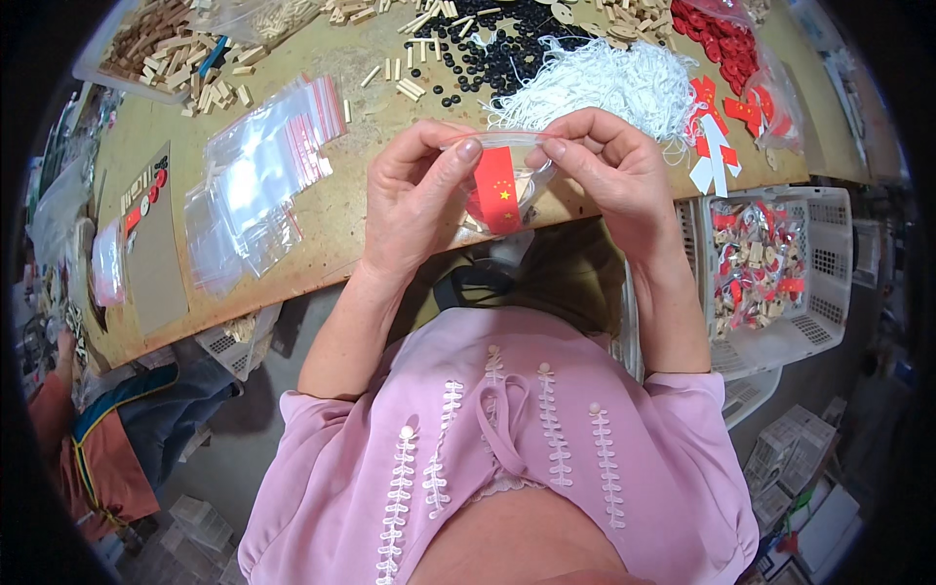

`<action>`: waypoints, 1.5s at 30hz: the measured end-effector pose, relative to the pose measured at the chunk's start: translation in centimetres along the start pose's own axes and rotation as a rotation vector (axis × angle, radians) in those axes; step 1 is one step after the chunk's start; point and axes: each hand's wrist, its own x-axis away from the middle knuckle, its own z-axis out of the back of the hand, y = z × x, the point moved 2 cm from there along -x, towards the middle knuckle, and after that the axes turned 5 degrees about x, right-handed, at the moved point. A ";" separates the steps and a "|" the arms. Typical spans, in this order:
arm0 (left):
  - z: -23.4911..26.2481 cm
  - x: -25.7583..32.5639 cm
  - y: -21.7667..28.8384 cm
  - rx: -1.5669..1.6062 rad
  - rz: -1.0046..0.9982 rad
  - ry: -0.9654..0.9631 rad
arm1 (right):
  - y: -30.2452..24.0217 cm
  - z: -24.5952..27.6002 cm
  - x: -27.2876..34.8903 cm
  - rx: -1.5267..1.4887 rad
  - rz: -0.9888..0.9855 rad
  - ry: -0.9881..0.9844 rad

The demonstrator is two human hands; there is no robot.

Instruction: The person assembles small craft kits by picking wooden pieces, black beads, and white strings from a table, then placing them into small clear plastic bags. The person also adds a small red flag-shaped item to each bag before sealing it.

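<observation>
Both hands hold one small clear plastic zip bag (507, 185) up over the near edge of the wooden desk (341, 210), roughly centre of view. Left hand (414, 200): grip closed on bag's left top edge, thumb and forefinger pinching. Right hand (609, 171): grip closed on bag's right top edge, same pinch. Inside bag: small red paper flag w/ yellow stars (497, 190), hanging upright; other contents too small to tell.

On desk, left of hands: loose stack of empty clear zip bags w/ red seal strips (258, 180), fanned out. Behind hands: heap of white string (604, 83), just beyond right hand fingers. Further back: pile of small black beads (497, 49) and scattered light wooden sticks (185, 58), some in a clear tray at far left. Far right of desk: red round pieces in a clear bag (717, 39) and red-and-white ribbon cutouts (717, 136).

Right of person, below desk level: white plastic basket (829, 283) full of filled bags, red and wood-coloured contents. Person wears pink top w/ white trim (507, 458).
</observation>
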 end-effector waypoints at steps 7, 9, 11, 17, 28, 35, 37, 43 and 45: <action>-0.9 -1.4 2.2 -0.827 -0.141 -0.111 | -1.7 -2.1 0.7 0.299 0.033 0.109; -1.9 -1.9 2.5 -0.878 -0.261 -0.124 | -2.2 -2.7 0.6 0.468 0.174 0.112; -2.2 -2.2 2.9 -1.001 -0.342 -0.176 | -2.5 -2.9 0.7 0.576 0.238 0.097; -1.0 -1.3 5.6 -1.101 -0.301 -0.291 | -1.9 -0.9 0.9 0.269 0.014 0.060; -1.0 0.7 0.7 -0.276 0.291 -0.184 | 0.1 2.1 -0.4 -0.172 -0.021 0.037; -1.6 0.5 0.1 -0.037 0.462 -0.111 | -0.4 0.6 1.2 -0.185 -0.059 0.108; -1.8 0.6 -0.2 -0.174 0.362 -0.132 | 1.5 0.4 2.0 -0.214 -0.096 -0.090; -3.1 1.5 -0.4 -0.584 0.194 -0.261 | 4.5 -1.9 3.0 -0.201 0.148 -0.096; -3.3 1.7 -0.9 -0.625 0.068 -0.262 | 3.3 -1.4 3.4 0.080 0.123 0.017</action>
